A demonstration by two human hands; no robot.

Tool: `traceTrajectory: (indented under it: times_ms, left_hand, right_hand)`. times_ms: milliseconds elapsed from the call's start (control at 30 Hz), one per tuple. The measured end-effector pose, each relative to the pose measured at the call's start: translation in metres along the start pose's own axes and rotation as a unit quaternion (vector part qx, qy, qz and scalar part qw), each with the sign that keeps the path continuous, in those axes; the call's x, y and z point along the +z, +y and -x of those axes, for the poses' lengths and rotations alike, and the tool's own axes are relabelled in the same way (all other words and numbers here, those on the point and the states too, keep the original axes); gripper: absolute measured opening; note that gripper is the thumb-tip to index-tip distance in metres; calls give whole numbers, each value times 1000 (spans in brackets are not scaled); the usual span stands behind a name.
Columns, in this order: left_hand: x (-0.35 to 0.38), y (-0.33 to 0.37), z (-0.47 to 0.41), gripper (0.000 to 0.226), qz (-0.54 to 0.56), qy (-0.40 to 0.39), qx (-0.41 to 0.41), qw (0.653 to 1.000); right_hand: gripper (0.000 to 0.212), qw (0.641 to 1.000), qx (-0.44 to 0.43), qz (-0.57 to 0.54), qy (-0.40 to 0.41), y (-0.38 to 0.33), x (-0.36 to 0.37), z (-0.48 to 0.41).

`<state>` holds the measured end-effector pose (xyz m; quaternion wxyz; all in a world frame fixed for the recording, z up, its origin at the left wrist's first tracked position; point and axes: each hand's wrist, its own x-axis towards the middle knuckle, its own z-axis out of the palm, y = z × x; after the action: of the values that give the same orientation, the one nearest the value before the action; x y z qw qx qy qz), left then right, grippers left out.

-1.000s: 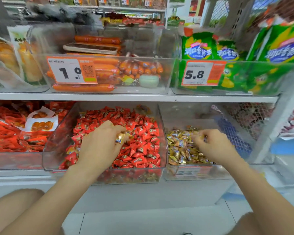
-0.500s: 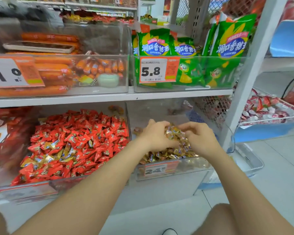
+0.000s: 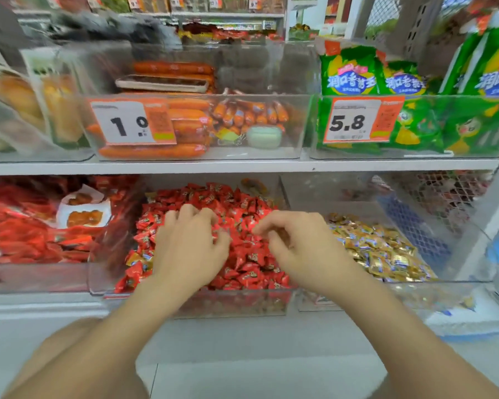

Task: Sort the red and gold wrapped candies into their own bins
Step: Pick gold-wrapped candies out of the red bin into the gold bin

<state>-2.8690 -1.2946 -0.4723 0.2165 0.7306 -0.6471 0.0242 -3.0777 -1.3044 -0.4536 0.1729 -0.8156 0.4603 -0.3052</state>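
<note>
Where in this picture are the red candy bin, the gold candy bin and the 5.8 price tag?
Red candy bin [image 3: 242, 305]: head view, clear front wall.
Gold candy bin [image 3: 372, 296]: head view, clear front wall.
5.8 price tag [image 3: 347, 122]: head view, the printed number.

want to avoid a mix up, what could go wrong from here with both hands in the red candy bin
1. Gold candies lie at the front left of the red bin, beside the left hand; raking the pile may bury them.
2. The red candies are heaped against the front wall near its rim, so the right hand could nudge some over it.
</note>
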Motion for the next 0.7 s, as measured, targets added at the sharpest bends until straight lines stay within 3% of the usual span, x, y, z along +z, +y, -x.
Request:
traceTrajectory:
  times_ms: [100,233,333,433,567,700]
  left_hand:
    - [-2,-39,-8,53,-32,-96,-166,981]
    - [-5,-67,-25,75,24,-221,-249,943]
    - [1,-82,-40,74,77,-259,-265,926]
    - [6,-89,-48,86,166,-241,-281,914]
    - [12,-101,-52,101,196,-228,-263,917]
    - [5,-108,-46,108,284,-260,-188,904]
  right_hand:
    - [25,996,-38,68,-54,-12,40,-27]
    - [34,981,-66,167,-76,-18,85,-65]
    - [43,978,-123,151,-79,-24,117,-88]
    - [54,959,-145,189,-154,-29,142,-104]
    - [49,928,-91,310,-183,-24,137,-120]
    - [33,939,3,279,-202,-27,107,-120]
